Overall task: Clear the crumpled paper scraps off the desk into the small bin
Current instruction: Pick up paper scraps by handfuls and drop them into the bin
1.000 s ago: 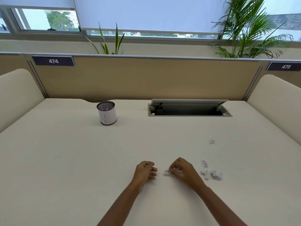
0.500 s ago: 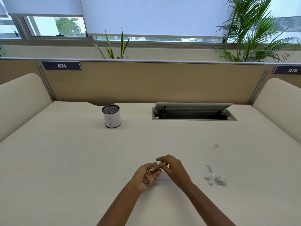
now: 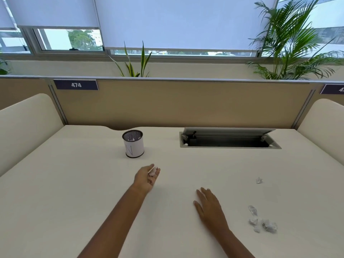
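Note:
A small round mesh bin (image 3: pixel 133 146) wrapped in white paper stands on the desk (image 3: pixel 74 183) at mid-left, with some white scraps showing inside. My left hand (image 3: pixel 146 177) is held palm up a little in front of the bin, fingers curled around a crumpled paper scrap (image 3: pixel 153 171). My right hand (image 3: pixel 209 205) lies flat on the desk with fingers spread, holding nothing. To its right sits a cluster of crumpled scraps (image 3: pixel 261 221). One more scrap (image 3: pixel 259 180) lies alone farther back.
An open cable tray (image 3: pixel 229 138) with a raised lid is sunk into the desk at the back right. A tan partition (image 3: pixel 176 103) closes the far edge, and cream side screens flank both sides. Plants stand behind the partition.
My right hand passed a scrap into my left palm. My left hand then carried it forward toward the bin, while my right hand drew back and flattened on the desk.

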`<state>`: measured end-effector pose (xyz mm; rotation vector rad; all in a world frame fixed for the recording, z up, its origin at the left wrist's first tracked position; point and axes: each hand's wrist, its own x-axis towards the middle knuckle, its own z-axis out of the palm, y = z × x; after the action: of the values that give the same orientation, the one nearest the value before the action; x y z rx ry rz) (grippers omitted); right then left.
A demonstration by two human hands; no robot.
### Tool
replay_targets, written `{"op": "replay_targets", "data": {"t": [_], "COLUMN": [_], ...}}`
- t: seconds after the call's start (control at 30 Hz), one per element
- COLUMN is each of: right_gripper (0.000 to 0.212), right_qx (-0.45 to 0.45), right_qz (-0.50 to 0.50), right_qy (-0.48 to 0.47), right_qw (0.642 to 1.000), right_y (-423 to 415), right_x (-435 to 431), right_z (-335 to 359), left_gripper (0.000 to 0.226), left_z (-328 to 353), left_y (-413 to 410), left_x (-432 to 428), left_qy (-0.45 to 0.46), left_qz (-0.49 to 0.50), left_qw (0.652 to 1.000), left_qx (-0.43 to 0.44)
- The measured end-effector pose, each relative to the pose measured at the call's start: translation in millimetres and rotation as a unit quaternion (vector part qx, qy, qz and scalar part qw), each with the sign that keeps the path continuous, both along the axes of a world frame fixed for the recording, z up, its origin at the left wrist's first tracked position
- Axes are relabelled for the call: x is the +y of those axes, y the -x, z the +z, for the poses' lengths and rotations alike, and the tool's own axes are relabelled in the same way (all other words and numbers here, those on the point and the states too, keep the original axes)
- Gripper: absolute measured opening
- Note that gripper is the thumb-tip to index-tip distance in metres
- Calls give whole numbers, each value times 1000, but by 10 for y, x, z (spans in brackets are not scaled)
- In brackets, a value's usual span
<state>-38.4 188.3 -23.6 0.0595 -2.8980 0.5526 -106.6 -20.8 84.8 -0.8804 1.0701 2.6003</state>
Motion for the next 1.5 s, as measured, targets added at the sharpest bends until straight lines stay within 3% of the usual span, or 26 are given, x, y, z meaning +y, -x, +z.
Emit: {"op": "replay_targets", "data": {"t": [0.2, 0.27, 0.4, 0.53, 0.63, 0.77, 0.83, 0.9, 0.93, 1.0, 1.07, 1.23, 1.33, 1.4, 1.5], "right_gripper": [73, 71, 69, 67, 65, 66, 65, 66, 66, 67, 69, 58, 55, 62, 58], "right_qx": [-1, -1, 2, 14, 9, 15, 18, 21, 25, 36, 45, 25, 4, 16, 33], "right_qz": [-10, -12, -16, -19, -22, -18, -15, -18, -19, -21, -25, -34, -29, -24, -12], "right_qy": [-33, -27, 2, -9, -6, 0, 4, 5, 4, 1, 0, 8, 7, -8, -38], "right_qw": [999, 1000, 1000, 1000, 1000, 1000, 1000, 1000, 1000, 999, 999, 999, 1000, 1000, 999], "right_y": [76, 110, 143, 145, 149, 159, 163, 171, 176, 179, 169, 147, 143, 159, 181], "right_x": [-15, -15, -11, -7, 2, 13, 14, 9, 9, 7, 1, -22, -25, -7, 60], "right_z": [-10, -20, -62, -79, -102, -125, -123, -125, -133, -151, -160, -90, -32, -37, -23], "left_gripper": [23, 32, 18, 19, 16, 57, 52, 40, 37, 43, 45, 51, 91, 83, 53], "left_z": [321, 409, 528, 604, 621, 555, 525, 465, 405, 205, -60, -487, -667, -735, -831], "left_y": [562, 697, 943, 1177, 1286, 1415, 1418, 1364, 1309, 1168, 997, 434, 132, -26, -194], "left_x": [-379, -462, -590, -680, -717, -754, -730, -633, -563, -409, -233, 295, 567, 717, 927], "left_qy": [11, 12, 29, 66, 86, 90, 106, 196, 281, 459, 557, 636, 679, 742, 793], "left_qz": [82, 98, 116, 125, 111, 66, 52, 39, 39, 37, -2, -143, -246, -287, -318], "left_qw": [995, 993, 991, 989, 989, 990, 989, 975, 953, 869, 788, 698, 631, 540, 455], "left_qx": [62, 65, 55, 48, 55, 81, 93, 96, 108, 180, 262, 296, 284, 276, 251]}}
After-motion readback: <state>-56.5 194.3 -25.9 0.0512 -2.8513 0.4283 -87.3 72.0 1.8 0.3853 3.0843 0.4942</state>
